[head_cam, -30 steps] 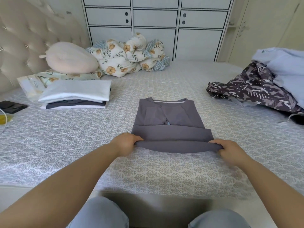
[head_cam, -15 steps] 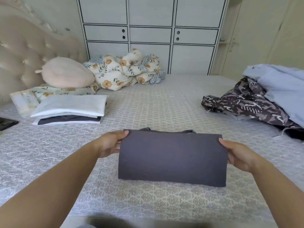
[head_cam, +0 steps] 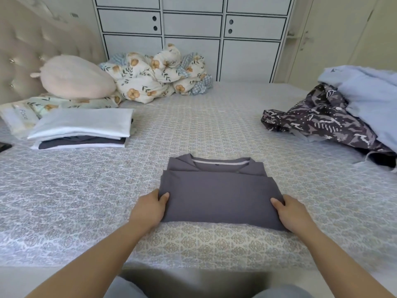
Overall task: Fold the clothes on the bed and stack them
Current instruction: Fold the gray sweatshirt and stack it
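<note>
A grey shirt (head_cam: 219, 194) lies folded into a rectangle on the bed (head_cam: 86, 190), its collar at the far edge. My left hand (head_cam: 150, 206) grips its left side, thumb on top. My right hand (head_cam: 294, 211) grips its right side the same way. A stack of folded clothes (head_cam: 83, 127), white on top with a dark piece in the middle, sits at the left. Unfolded clothes lie at the right: a dark patterned garment (head_cam: 320, 123) and a pale blue one (head_cam: 369, 97).
A pink plush pillow (head_cam: 75, 80) and a floral bundled blanket (head_cam: 159, 76) lie near the tufted headboard (head_cam: 25, 50). White cabinets (head_cam: 193, 39) stand behind the bed. A dark phone (head_cam: 3, 147) lies at the far left edge.
The bottom half of the grey shirt was lifted and folded over toward the collar. Both hands now hold the sides of the folded shirt lying flat.
</note>
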